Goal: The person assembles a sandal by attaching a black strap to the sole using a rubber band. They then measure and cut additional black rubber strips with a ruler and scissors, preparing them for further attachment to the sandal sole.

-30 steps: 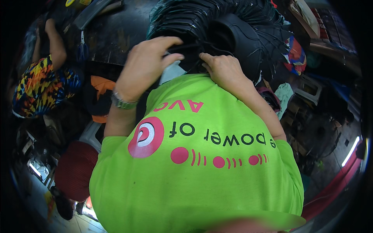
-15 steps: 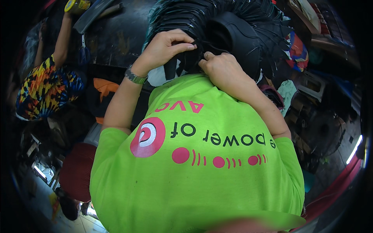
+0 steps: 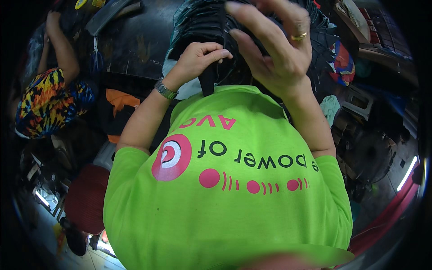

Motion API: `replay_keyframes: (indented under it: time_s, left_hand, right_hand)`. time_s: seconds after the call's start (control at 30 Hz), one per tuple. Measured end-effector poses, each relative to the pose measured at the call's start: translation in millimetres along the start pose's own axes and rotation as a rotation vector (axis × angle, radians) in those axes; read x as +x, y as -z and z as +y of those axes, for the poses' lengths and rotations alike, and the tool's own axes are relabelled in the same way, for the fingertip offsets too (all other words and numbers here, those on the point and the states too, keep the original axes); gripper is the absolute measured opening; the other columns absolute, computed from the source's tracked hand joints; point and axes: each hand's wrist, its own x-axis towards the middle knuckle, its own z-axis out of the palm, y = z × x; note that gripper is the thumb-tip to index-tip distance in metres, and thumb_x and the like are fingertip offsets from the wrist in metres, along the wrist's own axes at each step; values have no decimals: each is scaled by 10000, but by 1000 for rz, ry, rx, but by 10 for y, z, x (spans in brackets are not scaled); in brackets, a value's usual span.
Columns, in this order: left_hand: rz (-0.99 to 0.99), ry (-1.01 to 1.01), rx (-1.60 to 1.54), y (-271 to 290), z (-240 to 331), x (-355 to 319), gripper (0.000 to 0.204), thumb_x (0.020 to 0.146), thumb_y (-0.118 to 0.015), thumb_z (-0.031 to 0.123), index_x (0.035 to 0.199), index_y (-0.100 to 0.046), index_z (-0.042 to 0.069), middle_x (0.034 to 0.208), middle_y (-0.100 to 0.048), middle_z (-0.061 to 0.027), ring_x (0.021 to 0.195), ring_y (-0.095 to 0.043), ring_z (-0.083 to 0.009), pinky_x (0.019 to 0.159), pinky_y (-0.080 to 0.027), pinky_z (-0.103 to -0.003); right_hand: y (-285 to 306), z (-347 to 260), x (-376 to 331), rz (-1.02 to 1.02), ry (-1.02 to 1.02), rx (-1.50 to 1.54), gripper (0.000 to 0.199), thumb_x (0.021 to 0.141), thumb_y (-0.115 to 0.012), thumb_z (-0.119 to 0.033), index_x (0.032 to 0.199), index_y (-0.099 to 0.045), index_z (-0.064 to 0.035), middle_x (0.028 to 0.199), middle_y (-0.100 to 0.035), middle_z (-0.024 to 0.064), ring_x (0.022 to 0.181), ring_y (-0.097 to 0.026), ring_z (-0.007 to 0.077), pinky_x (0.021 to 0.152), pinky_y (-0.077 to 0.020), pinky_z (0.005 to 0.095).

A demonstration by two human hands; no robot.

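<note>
My left hand [image 3: 200, 62] is closed in a pinch, thumb against forefinger, at the near edge of a stack of black layered pieces [image 3: 198, 27] with teal edges. What it pinches looks like thin black cord or material, though the tips hide most of it. Below that hand a black strip [image 3: 207, 81] hangs toward my shirt. Raised over the right part of the stack is my right hand [image 3: 281, 49], a ring on one finger. Its thumb and forefinger are well apart, and I see nothing between them. It covers much of the black pieces behind.
At the left, another person's arm [image 3: 63, 49] reaches over the dark table [image 3: 144, 40]. Blue-handled scissors [image 3: 96, 56] and a grey curved piece [image 3: 105, 18] lie there. An orange scrap [image 3: 120, 102] is beside my left arm. A red and blue bundle [image 3: 343, 63] sits at the right.
My right hand has lifted away from the left hand, up over the stack, and its fingers have spread. My left hand stays nearly in place, still pinching. The other person's hand has moved left.
</note>
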Motion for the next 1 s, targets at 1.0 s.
replay_keyframes:
  time_s: [1.0]
  left_hand:
    - [66, -138, 268, 50, 101, -18, 177, 912, -745, 186, 1010, -787, 44, 745, -719, -62, 618, -613, -86, 618, -502, -250]
  right_hand:
    - [-202, 122, -572, -757, -387, 173, 181, 811, -727, -109, 982, -718, -50, 972, -634, 96, 952, -625, 301, 843, -526, 406]
